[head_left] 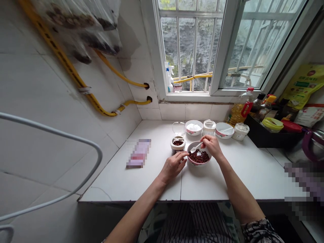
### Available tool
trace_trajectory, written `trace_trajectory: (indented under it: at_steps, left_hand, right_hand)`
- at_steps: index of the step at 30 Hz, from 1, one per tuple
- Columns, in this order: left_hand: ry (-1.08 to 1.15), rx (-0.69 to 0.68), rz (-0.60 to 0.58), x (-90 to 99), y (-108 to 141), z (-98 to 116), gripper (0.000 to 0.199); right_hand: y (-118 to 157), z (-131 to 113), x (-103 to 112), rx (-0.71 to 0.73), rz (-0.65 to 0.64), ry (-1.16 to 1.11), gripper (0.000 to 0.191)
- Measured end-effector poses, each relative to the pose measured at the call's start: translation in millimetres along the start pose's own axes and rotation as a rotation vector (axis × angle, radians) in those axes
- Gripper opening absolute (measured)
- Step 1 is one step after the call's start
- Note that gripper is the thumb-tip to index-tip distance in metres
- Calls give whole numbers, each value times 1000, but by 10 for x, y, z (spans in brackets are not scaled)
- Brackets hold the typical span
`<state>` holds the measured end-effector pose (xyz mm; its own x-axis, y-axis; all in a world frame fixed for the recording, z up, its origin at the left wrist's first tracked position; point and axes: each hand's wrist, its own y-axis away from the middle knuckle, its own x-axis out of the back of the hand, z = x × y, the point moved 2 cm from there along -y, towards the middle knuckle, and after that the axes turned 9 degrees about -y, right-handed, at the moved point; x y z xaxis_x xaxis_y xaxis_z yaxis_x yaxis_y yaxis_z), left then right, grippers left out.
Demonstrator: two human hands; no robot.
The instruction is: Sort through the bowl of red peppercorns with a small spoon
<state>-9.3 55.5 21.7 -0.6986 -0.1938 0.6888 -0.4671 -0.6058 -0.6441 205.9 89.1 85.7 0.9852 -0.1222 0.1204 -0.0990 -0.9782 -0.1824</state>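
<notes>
A white bowl with a pink floral outside (pixel 199 164) holds many small dark reddish-brown grains, likely peppercorns (pixel 202 158). My left hand (pixel 173 166) is at the bowl's left side, its fingertips on the rim. Pinched in my right hand (pixel 212 145) is a small white spoon (pixel 195 148), its scoop tilted down over the grains inside the bowl. Just left of the bowl stands a seasoning jar (pixel 178 143) with its clear lid (pixel 179 127) flipped up. Similar dark grains show in its mouth.
Behind are a bowl of white powder (pixel 194 127), two lidded jars (pixel 209 127) (pixel 241 131) and another bowl (pixel 224 131) with a white spoon. An oil bottle (pixel 239 109) and a black condiment box (pixel 263 131) stand at right. A blurred packet (pixel 139 153) lies left.
</notes>
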Motion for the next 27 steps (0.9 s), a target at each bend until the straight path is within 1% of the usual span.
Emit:
trace_trajectory:
  at_steps: [3,6,8,10,12,15,18,22,25,27]
  left_hand:
    - [-1,2,1,1,1,0,31]
    - [-1,5,0,2,3,1,31]
    - [-2,6,0,2,4,1,31]
    - [-3,8,0,1,4,0,31]
    - [-4,10,-3,0,4,-1,31]
    - [-2,10,-7,1,3,0,32]
    - [1,7,-6,5,1,2,31]
    - [2,10,-5,6,1,2,30]
    - [0,18,-10,2,3,-1,31]
    - [0,21,-13,-1,5,-3,31]
  right_hand:
    - [-9,6,18,15,12,34,17]
    - [3,8,13,91,37,184,16]
    - [21,12,-21,129,11,249,17]
    - [34,23,-60,125,-39,235,17]
    - [36,33,-78,94,-65,169,16]
    - [15,43,-62,45,-59,51,15]
    - [-11,48,-39,19,-63,-1,15]
    - [-2,44,-39,24,-56,32,15]
    - [35,24,-62,81,-48,134,15]
    - [55,11,-86,108,-74,182,16]
